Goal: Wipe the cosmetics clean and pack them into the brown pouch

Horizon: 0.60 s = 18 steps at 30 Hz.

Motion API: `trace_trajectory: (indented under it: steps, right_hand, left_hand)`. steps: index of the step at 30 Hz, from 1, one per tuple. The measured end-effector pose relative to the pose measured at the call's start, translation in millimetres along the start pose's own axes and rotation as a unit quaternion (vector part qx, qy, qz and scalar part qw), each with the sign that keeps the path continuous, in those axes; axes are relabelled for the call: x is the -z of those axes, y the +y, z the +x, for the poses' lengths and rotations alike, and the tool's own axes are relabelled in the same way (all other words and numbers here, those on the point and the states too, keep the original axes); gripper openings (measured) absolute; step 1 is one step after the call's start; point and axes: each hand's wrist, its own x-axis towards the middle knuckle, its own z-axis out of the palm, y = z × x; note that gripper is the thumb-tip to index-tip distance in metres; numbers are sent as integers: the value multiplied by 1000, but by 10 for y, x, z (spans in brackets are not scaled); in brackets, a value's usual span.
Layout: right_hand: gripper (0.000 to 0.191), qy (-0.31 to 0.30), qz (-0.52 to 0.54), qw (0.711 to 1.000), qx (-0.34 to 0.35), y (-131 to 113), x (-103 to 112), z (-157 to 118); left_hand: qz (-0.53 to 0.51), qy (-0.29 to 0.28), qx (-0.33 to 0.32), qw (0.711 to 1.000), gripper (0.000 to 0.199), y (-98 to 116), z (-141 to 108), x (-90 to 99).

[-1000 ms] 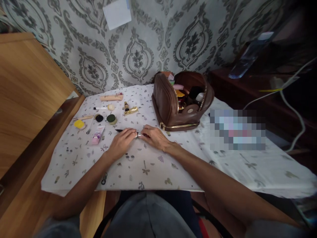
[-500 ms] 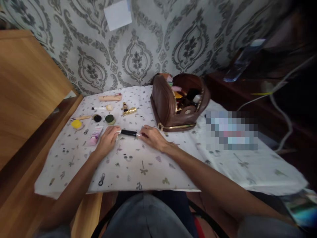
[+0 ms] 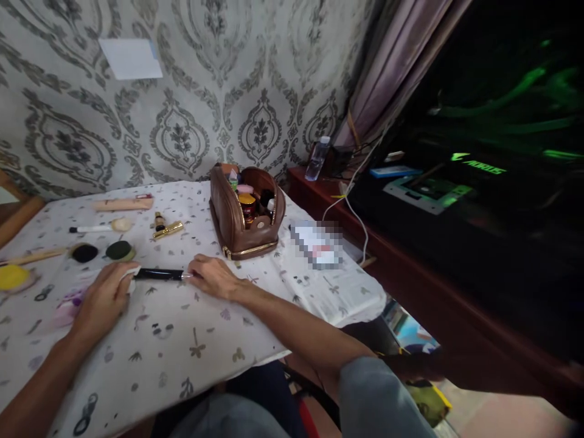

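Note:
A black-handled makeup brush [image 3: 159, 274] with a silver collar lies level between my hands, low over the patterned cloth. My left hand [image 3: 101, 299] is closed at its left end, with a small white piece, perhaps tissue, showing at the fingers. At the silver end, the fingers of my right hand [image 3: 213, 277] are closed and hide the tip. Beside my left hand are a pink-and-purple tube [image 3: 68, 308], partly covered, and a jar with a dark green lid [image 3: 120, 250]. An open brown leather makeup bag [image 3: 244, 225] full of cosmetics stands beyond my right hand.
On the white cloth [image 3: 196, 377] lie a black-topped jar [image 3: 84, 252], a yellow sponge [image 3: 13, 277], a white-handled brush [image 3: 98, 228], a gold tube [image 3: 168, 230] and a peach pouch [image 3: 123, 203]. A pixelated item [image 3: 317, 244] lies right. A water bottle [image 3: 317, 159] stands on the dark red desk.
The view has swung to the right, bringing the dark computer case and curtain into sight. Both hands keep their grip on the brush, in much the same place over the cloth.

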Motion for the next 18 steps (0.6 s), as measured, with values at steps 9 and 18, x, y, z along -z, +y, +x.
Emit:
trace_trajectory:
  steps: [9,18]
  right_hand:
    - [20,-2,-14,1000,1,1,-4,23]
    - [16,10,24,1000,1,28,-48,57]
  left_hand:
    - [-11,18,-122,992,29,572,37,-35]
    - [-25,-80,-173,981,27,706,90,-179]
